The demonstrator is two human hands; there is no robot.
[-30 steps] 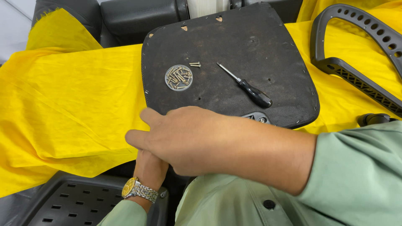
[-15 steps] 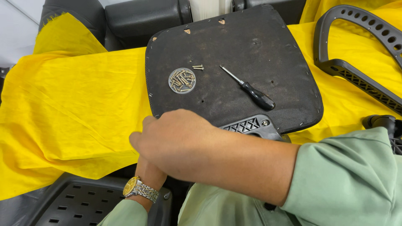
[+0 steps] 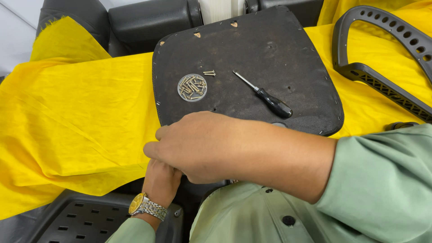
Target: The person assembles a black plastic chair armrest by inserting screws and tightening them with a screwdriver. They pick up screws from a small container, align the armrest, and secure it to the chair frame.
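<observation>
Head view, looking down. Yellow cloth (image 3: 76,130) covers most of the surface under the work, apparently laid as a protective sheet; what carries it is hidden.

Seat pan (image 3: 252,67), a dark panel with rounded corners, lies flat on the cloth with its underside up, so it serves as a tray for the loose hardware. Its near edge runs beneath the right hand.

Frame (image 3: 382,63), a curved black plastic part with holes and a lattice section, rests on the cloth to the right, well apart from the hands.

Right hand (image 3: 202,146) crosses in front of the body, palm down, fingers curled together at the near left corner of the seat pan. Whether it grips the edge or the cloth cannot be told; the fingertips are hidden.

Left hand (image 3: 161,180) sits directly below the right, mostly covered by it; its grip cannot be told. A watch (image 3: 145,207) with a metal band is on that wrist.

Screwdriver (image 3: 265,95), black handle and thin shaft, lies diagonally on the seat pan, just beyond the right hand and not touched.

Dish (image 3: 192,87), small, round and clear, holds a pile of screws and stands left of the screwdriver. Two loose screws (image 3: 209,72) lie just beside it.
</observation>
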